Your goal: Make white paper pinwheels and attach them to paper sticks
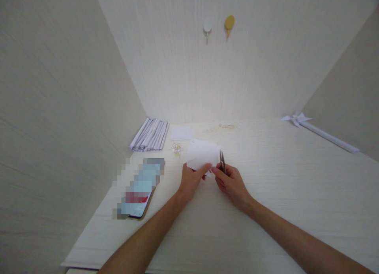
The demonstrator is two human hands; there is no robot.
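White paper piece: a flat, roughly four-sided sheet of plain white paper (203,152), held above the pale wood-grain table (296,195) near its middle, in front of the person.
Left hand: the left hand (191,182) pinches the sheet at its near edge, thumb on top, other fingers mostly hidden underneath.
Paper relative to grip: most of the sheet extends beyond the left thumb, toward the back wall (177,76); the held part is the near margin.
Paper axis: no clear long axis; its broad face is turned up toward the camera.
Right hand: the right hand (233,184) is closed around a pair of dark metal snips (222,160); its thumb and fingertips meet at the sheet's near right corner. Whether they pinch the paper cannot be told.
Snips axis: long axis runs away from the person, tips toward the back wall, leaning slightly left; blades slightly parted, just beside the sheet's right edge; handles hidden in the palm.
Beyond the sheet, left: a small heap of white and gold bits (177,149); behind it, a flat white paper square (181,133).
Far left: a bundle of rolled white paper tubes (150,135); nearer, a phone (142,191), partly pixelated.
Far right: a white paper pinwheel on a rolled stick (328,137), its vaned end toward the back wall.
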